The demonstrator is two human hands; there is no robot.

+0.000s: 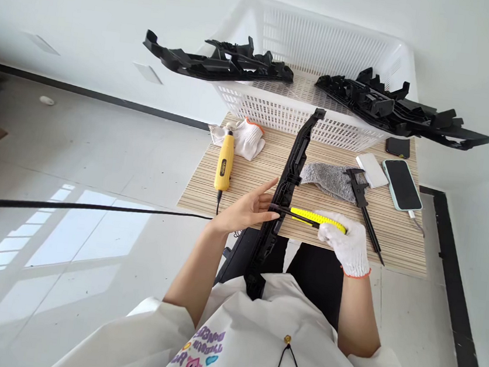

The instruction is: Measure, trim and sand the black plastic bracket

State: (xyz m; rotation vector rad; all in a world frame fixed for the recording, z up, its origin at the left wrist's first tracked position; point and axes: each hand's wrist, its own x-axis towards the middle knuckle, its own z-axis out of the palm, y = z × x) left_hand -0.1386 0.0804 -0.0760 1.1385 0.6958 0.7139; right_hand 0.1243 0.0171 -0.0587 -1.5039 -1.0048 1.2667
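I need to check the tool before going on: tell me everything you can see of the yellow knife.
The yellow knife has a textured yellow plastic handle and a dark front end. It lies nearly level above the table edge, pointing left. The gloved right hand grips its handle; its tip meets the long black plastic part, beside the bare left hand. Whether a blade is out cannot be told.

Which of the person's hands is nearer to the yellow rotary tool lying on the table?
The left hand. It rests against the long black plastic part, just right of and below the yellow rotary tool. The gloved right hand holds the yellow knife, beyond that part.
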